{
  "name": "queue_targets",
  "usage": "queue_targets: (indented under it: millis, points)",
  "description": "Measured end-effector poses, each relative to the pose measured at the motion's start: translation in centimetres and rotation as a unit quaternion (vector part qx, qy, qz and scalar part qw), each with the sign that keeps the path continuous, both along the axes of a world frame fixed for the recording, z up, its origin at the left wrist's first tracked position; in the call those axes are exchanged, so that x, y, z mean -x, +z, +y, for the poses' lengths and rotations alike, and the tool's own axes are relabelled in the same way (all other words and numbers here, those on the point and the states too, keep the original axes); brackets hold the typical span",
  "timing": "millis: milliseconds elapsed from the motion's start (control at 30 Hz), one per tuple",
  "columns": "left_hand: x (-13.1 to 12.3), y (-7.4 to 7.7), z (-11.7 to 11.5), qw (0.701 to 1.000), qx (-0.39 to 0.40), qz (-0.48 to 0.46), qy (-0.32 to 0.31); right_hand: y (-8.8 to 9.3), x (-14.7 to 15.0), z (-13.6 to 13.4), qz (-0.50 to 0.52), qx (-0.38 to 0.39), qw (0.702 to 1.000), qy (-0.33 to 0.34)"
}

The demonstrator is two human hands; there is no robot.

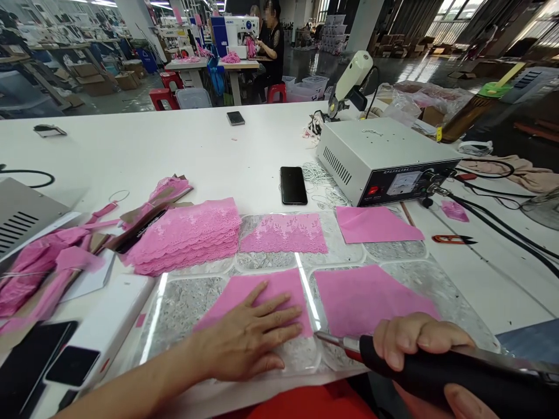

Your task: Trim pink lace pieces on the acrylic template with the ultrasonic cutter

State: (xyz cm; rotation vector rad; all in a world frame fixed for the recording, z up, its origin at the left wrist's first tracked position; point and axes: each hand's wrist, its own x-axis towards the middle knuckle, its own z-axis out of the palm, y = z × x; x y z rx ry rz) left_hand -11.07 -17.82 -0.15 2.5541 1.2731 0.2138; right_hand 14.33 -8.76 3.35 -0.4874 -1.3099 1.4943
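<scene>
My left hand [257, 331] lies flat with its fingers spread on a pink fabric piece [279, 285], on a clear-topped mat [183, 302] with a marbled pattern. In my right hand [423, 343] is a thick black-handled tool [371, 352] with a narrow metal tip. That tip is close to the lower right corner of the fabric under my left hand. To its right lies another pink piece [371, 294]. Behind are a single lace piece [286, 233], a plain pink piece [375, 224] and a stack of pink lace pieces [187, 235].
A grey box with a dial [388, 157] stands at the back right, black cables leading from it. Near it are a black phone [294, 186] and orange-handled thread snips [454, 239]. Pink fabric bundles [48, 267] and a white device [105, 326] lie left. A person [271, 49] sits at a sewing machine beyond.
</scene>
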Motion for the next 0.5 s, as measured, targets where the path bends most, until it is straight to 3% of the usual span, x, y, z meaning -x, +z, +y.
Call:
queue_targets:
  millis: [500]
  points:
    - [0.02,-0.11,-0.02,1.0,0.006,0.017,-0.001,0.1,0.55,-0.43,-0.016,0.023,1.0,-0.002]
